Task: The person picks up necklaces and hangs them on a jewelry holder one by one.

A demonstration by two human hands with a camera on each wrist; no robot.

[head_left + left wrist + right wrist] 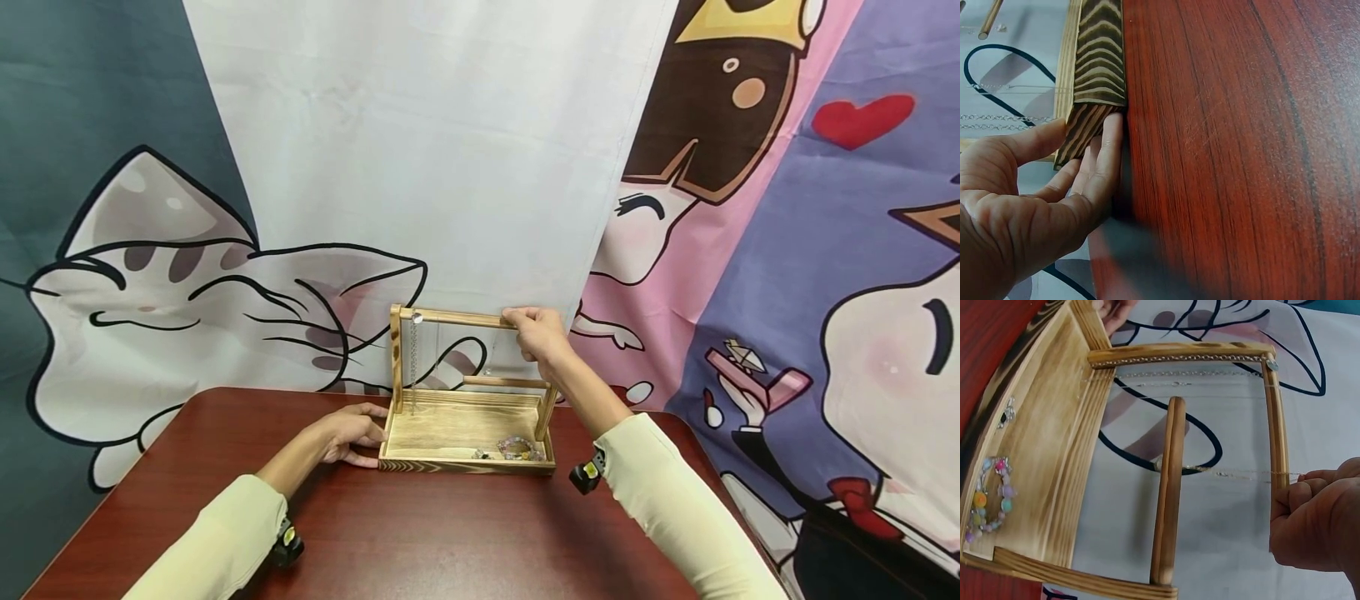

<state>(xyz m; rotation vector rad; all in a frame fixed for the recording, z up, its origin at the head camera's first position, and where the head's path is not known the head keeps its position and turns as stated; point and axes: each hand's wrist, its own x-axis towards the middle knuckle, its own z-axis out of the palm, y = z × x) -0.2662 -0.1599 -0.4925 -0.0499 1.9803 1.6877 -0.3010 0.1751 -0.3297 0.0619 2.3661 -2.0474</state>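
Observation:
A wooden jewelry stand with a shallow tray base and a raised top bar stands on the table. At the tray's left end, my left hand holds the edge between thumb and fingers; the end's striped grain shows in the left wrist view. My right hand grips the top bar near its right end. Thin necklaces, including a silver chain, hang from that bar, a fine gold one close to my right fingers. A pastel beaded bracelet and a small silver piece lie in the tray.
The stand sits near the back of the reddish-brown table. A printed cloth with cartoon figures hangs close behind it. A shorter lower bar juts inward from one side of the stand.

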